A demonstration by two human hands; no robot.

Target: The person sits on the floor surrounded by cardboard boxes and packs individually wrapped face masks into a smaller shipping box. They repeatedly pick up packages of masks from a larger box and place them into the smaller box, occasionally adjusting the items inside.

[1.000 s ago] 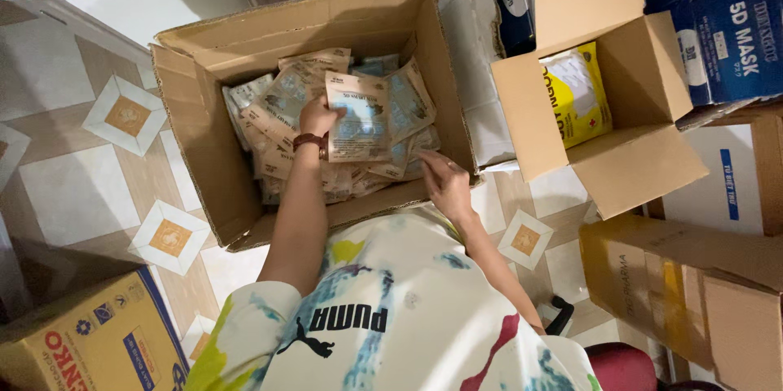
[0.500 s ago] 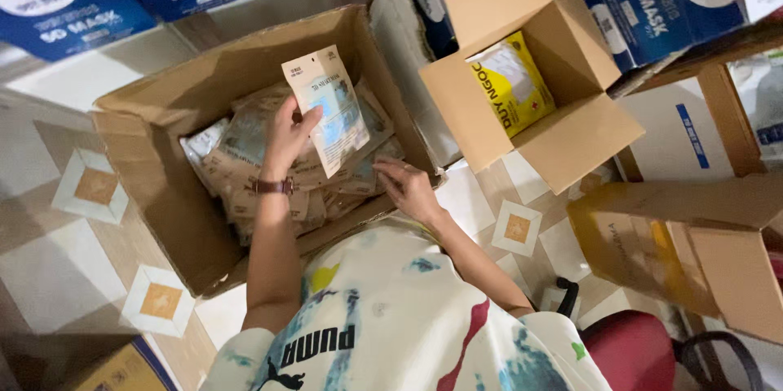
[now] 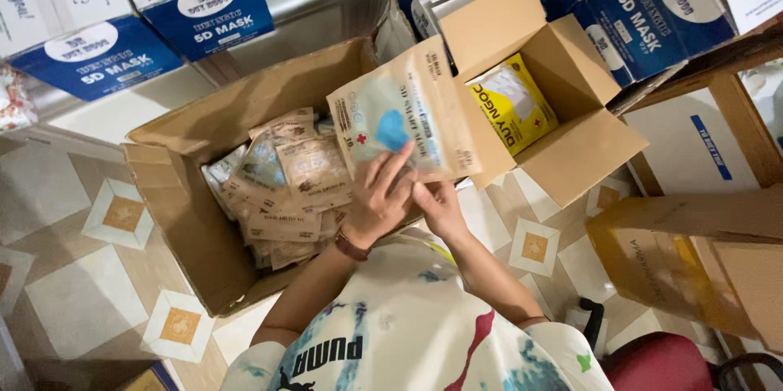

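Observation:
A flat tan mask packet (image 3: 408, 118) with a clear window showing a blue mask is held up over the big open cardboard box (image 3: 175, 224). My left hand (image 3: 377, 199) grips its lower edge from the left. My right hand (image 3: 438, 205) pinches the bottom edge from the right. Inside the big box lie several more tan packets (image 3: 281, 187) in a loose pile.
A smaller open cardboard box (image 3: 587, 146) to the right holds a yellow packet (image 3: 514, 106). Blue and white cartons (image 3: 139, 20) line the back. More cardboard boxes (image 3: 693, 252) stand at right, a red seat (image 3: 665, 362) below. The floor is patterned tile.
My left hand has lifted the packet out of the big box and brought it up towards me. My right hand has come up from the box edge and taken its bottom edge.

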